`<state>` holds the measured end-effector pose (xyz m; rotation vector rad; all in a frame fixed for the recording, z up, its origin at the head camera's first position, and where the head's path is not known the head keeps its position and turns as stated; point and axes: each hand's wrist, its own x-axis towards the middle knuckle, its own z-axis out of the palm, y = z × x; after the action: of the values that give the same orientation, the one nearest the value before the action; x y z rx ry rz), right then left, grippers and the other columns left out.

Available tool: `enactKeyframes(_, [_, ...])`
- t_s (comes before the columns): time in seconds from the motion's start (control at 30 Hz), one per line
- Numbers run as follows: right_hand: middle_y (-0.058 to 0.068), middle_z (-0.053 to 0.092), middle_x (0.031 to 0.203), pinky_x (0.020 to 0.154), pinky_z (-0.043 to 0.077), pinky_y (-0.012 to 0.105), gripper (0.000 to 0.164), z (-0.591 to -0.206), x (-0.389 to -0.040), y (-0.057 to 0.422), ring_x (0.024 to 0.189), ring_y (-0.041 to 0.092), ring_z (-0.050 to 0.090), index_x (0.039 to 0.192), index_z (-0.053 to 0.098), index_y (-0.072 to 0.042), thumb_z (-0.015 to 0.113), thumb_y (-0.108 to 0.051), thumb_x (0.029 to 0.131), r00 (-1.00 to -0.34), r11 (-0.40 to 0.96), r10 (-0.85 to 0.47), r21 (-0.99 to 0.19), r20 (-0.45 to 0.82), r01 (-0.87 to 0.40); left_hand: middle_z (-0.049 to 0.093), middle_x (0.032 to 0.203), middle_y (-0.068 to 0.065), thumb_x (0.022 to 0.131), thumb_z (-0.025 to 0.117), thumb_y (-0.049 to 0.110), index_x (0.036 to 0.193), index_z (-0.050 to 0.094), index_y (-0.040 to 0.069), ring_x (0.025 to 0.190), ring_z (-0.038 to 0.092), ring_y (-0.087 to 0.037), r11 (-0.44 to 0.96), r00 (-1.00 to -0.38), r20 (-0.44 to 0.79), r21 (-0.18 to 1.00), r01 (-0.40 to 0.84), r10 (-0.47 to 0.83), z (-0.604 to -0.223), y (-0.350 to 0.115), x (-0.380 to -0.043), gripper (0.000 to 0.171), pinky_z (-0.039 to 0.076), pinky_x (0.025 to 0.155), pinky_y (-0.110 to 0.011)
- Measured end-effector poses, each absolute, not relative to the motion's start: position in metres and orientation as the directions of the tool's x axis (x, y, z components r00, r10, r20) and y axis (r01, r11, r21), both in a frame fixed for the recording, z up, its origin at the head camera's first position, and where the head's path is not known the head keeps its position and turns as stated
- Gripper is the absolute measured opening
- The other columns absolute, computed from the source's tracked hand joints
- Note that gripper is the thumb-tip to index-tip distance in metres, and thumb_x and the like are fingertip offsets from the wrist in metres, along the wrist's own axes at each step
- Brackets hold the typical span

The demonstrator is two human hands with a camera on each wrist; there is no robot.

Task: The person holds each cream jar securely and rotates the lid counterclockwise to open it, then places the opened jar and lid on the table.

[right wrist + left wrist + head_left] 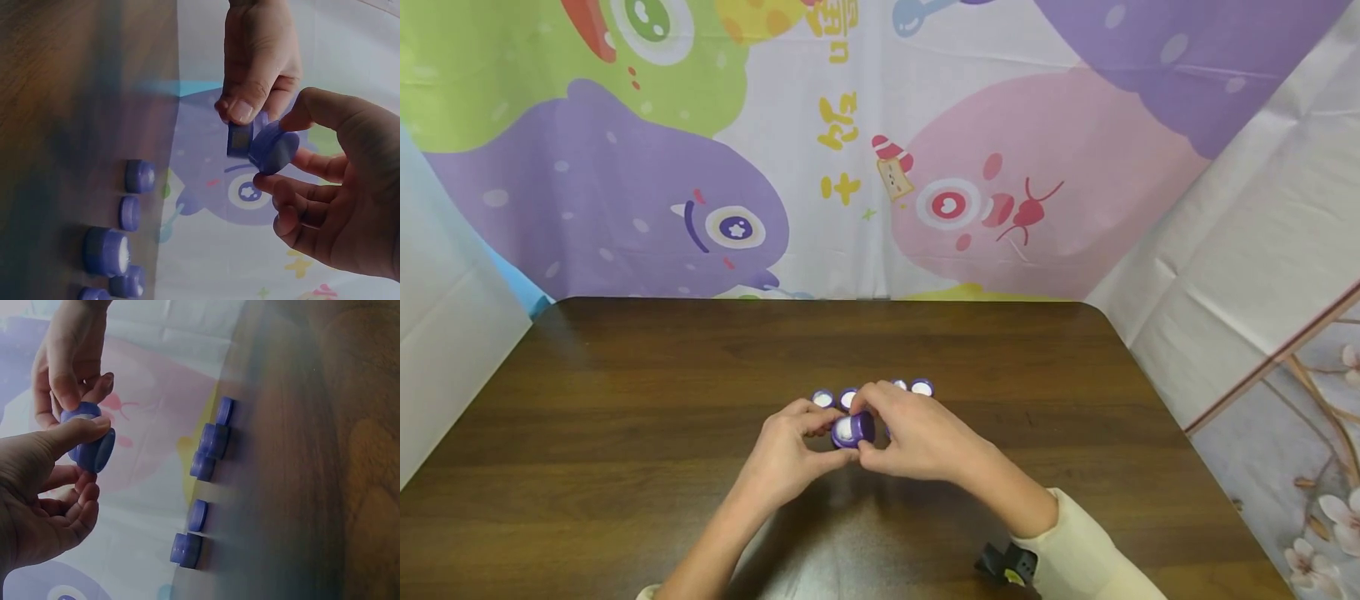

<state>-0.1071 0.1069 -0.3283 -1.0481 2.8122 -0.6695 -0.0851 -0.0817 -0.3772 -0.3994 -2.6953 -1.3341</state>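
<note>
A small round purple jar [847, 430] with a white face is between both hands above the table. My left hand [782, 450] grips it from the left, thumb along its near side. From the other side my right hand [917, 429] pinches the jar's round purple end between thumb and fingers. In the right wrist view, a flat purple disc face [278, 150] sits in the right fingers, right beside a piece [240, 139] held under the left thumb. The left wrist view shows a tilted disc [105, 450] below the left thumb. Fingers hide part of the jar.
Behind the hands, several small purple jars and flat purple pieces stand in a row on the brown table [625, 467], including a white-topped jar [823, 399] and another [922, 387]. A black strap-like object [1007, 565] lies beside the right sleeve. A cartoon-printed cloth [820, 250] hangs behind the table.
</note>
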Motion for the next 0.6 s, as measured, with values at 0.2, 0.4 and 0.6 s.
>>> enactKeyframes(0.2, [-0.004,0.061,0.095,0.066,0.046,0.018,0.034,-0.338,-0.112,0.112,0.080,0.007,0.054,0.107,0.055,-0.016,0.067,-0.027,0.077,-0.802,0.678,-0.592,-0.492,0.075,-0.546,0.063,0.089,-0.003,0.066,0.083,0.016,0.102,0.070,0.001,0.083,0.060,-0.017,0.601,-0.975,0.152,0.769,0.219,0.161,-0.378,-0.086,-0.086,0.042,0.055,0.078,-0.035])
enactKeyframes(0.4, [-0.003,0.062,0.095,0.064,0.046,0.019,0.032,-0.351,-0.116,0.113,0.076,0.010,0.055,0.105,0.055,-0.014,0.067,-0.022,0.077,-0.790,0.619,-0.603,-0.560,0.109,-0.550,0.064,0.092,-0.006,0.065,0.082,0.015,0.103,0.069,0.000,0.082,0.059,-0.018,0.635,-0.986,0.081,0.757,0.154,0.143,-0.378,-0.091,-0.086,0.043,0.054,0.075,-0.033])
enactKeyframes(0.6, [-0.002,0.066,0.099,0.051,0.042,0.017,0.038,-0.369,-0.124,0.112,0.056,0.000,0.044,0.117,0.057,-0.013,0.066,-0.022,0.081,-0.779,0.590,-0.612,-0.576,0.138,-0.566,0.065,0.093,-0.007,0.066,0.082,0.018,0.105,0.068,-0.001,0.083,0.059,-0.018,0.677,-0.991,0.021,0.728,0.107,0.134,-0.380,-0.094,-0.088,0.045,0.053,0.070,-0.030])
